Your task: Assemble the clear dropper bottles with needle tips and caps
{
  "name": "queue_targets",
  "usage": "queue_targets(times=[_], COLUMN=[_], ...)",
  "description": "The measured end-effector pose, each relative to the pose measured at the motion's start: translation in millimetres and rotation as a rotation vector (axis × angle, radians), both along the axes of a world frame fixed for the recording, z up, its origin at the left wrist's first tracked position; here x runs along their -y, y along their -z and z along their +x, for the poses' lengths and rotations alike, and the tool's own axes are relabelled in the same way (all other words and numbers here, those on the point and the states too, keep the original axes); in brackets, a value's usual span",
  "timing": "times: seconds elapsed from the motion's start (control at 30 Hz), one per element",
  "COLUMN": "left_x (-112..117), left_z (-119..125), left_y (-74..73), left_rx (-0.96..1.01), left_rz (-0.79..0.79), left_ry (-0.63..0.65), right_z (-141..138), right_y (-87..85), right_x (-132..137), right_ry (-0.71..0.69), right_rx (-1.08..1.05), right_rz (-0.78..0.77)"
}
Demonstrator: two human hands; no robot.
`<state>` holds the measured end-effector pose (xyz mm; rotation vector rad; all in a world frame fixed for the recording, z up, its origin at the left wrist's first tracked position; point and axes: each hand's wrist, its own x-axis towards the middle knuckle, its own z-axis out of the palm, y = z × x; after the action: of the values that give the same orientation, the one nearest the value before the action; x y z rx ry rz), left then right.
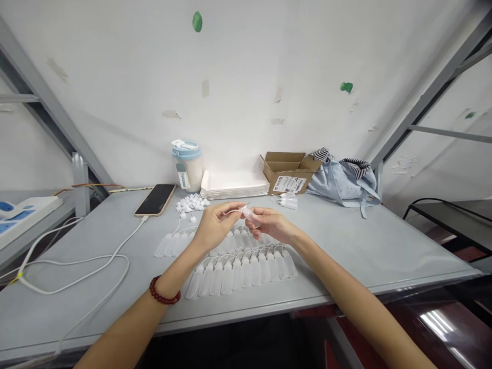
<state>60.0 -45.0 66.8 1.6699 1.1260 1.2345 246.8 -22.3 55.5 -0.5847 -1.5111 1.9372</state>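
Note:
Above the middle of the table, a small translucent squeeze bottle (252, 217) is held between both hands. My right hand (271, 224) is closed around its body. At the bottle's top end, my left hand (217, 221) pinches near the white cap and its thin strap; the fingertips partly hide what they grip. A thin, dark needle-like tip (248, 204) sticks out there. Below the hands lies a front row of similar capped bottles (241, 272), with looped straps. Behind it is another row (169, 245), partly hidden by my left hand. Small white caps (191, 203) lie in a pile to the left.
At the back stand a lidded cup (189, 166), a stack of white trays or sheets (235, 184), an open cardboard box (288, 177) and a light-blue cloth bag (342, 179). A few bottles (287, 200) lie before the box. A phone (156, 200) with a white cable (115, 252) is left.

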Motion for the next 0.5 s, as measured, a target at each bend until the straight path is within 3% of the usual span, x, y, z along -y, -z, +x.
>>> queue_targets(times=[0.13, 0.27, 0.37, 0.5], left_x=[-0.8, 0.5, 2.8, 3.5], left_z=[-1.4, 4.9, 13.2, 19.0], left_y=[-4.3, -2.2, 3.1, 10.1], left_rx=[0.105, 0.412, 0.607, 0.703], left_rz=[-0.068, -0.096, -0.193, -0.274], left_ry=[0.016, 0.003, 0.057, 0.147], right_z=[1.6, 0.6, -1.8, -4.5], right_y=[-1.3, 0.2, 2.4, 4.2], right_x=[0.3, 0.0, 0.5, 2.0], right_ry=[-0.012, -0.022, -0.044, -0.047], right_rx=[-0.031, -0.031, -0.046, -0.105], right_rz=[-0.018, -0.041, -0.085, -0.122])
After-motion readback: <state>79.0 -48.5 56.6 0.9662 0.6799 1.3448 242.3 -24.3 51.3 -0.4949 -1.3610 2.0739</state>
